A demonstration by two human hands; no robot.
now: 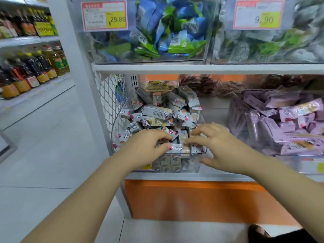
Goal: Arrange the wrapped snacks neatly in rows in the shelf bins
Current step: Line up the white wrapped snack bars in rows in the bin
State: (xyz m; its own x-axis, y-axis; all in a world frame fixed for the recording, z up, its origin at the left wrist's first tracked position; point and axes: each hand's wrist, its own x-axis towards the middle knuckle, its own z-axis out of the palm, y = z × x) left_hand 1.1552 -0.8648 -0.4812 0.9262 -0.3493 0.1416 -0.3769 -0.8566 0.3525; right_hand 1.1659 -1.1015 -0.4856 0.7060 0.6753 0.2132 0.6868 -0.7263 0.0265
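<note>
Two bare hands reach into one clear plastic bin [115, 125] on the lower white shelf [192, 176], which is heaped with silver-grey wrapped snack bars [156, 112], too many to count. The heap lies loose at the back; at the front, at least four bars stand upright side by side against the bin's front wall. The left hand [147, 146] has its grip curled, thumb and fingertips pinching one bar near the front. The right hand [215, 148] has its grip spread, fingers fairly straight and touching the tops of the upright bars, thumb held out to the side. Just beside, to the right, a second clear bin holds jumbled lilac wrapped snacks [289, 120]. Above are two more clear bins, one with blue and green packets [166, 32], one with grey-green packets [271, 44], each bearing one red-and-yellow price tag [104, 14]
</note>
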